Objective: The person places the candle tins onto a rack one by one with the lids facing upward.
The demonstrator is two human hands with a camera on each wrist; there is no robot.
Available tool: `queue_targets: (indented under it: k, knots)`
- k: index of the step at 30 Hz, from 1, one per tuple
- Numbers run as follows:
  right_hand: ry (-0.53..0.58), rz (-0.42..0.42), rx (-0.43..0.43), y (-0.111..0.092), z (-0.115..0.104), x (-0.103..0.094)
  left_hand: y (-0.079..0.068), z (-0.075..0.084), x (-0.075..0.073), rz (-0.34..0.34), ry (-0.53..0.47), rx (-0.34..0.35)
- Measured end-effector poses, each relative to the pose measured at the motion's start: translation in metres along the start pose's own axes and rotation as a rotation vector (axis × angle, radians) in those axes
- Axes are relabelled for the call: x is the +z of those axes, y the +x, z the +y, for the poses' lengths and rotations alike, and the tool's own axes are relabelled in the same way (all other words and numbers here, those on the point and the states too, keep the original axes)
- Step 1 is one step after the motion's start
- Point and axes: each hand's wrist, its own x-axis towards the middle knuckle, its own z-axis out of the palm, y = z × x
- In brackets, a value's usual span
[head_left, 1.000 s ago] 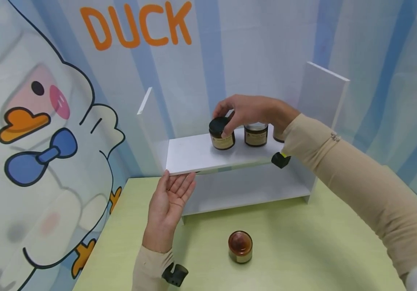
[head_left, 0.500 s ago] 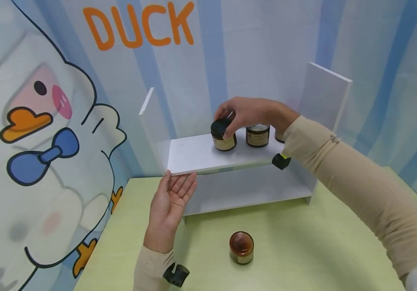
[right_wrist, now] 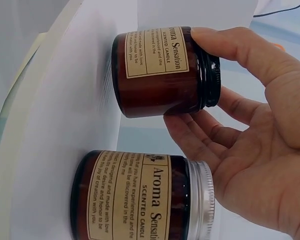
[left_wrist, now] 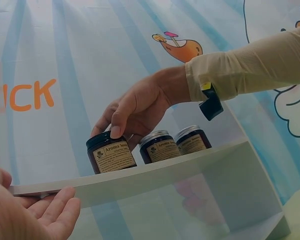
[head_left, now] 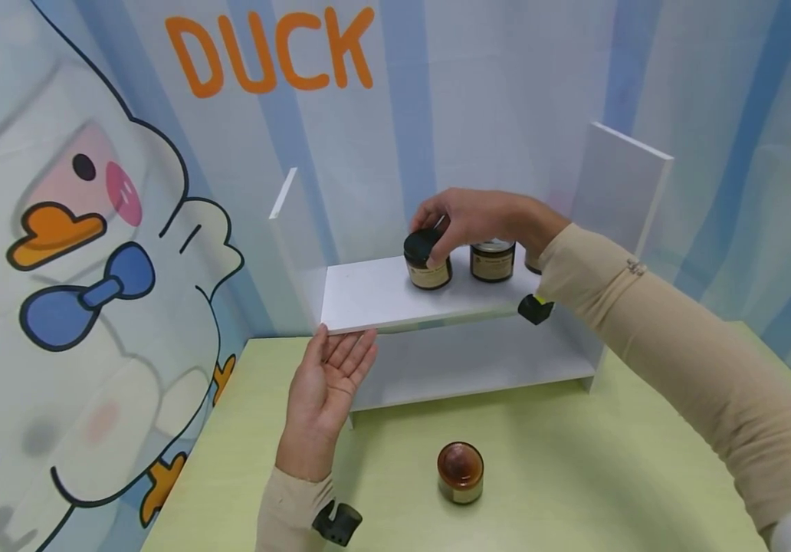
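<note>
My right hand [head_left: 474,222] grips a dark amber scented candle jar [head_left: 428,272] with a black lid, thumb in front and fingers behind. The jar stands on the upper board of a white shelf [head_left: 368,295]. Just to its right is a second candle jar [head_left: 492,262] with a silver lid; a third candle jar [left_wrist: 194,141], silver-lidded too, shows in the left wrist view and is partly hidden by my right wrist in the head view. Palm up, my left hand [head_left: 323,406] touches the underside of the upper board at its front left corner, fingers extended.
An amber jar [head_left: 461,474] with a reddish-brown top sits on the green table [head_left: 540,475] in front of the shelf. Upright side panels [head_left: 623,180] stand at both ends of the shelf. A duck-printed curtain [head_left: 506,77] hangs behind.
The head view has shifted slightly, moving everything a little right and down. Both hands and the black-lidded candle jar keep their places on the shelf.
</note>
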Motion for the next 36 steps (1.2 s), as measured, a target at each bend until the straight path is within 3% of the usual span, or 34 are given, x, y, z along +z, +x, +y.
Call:
queue_targets:
  k: [36]
  knots:
    - [-0.137, -0.005, 0.048, 0.0012, 0.0033, -0.0056, -0.0023, 0.0018, 0.0016, -0.002, -0.023, -0.013]
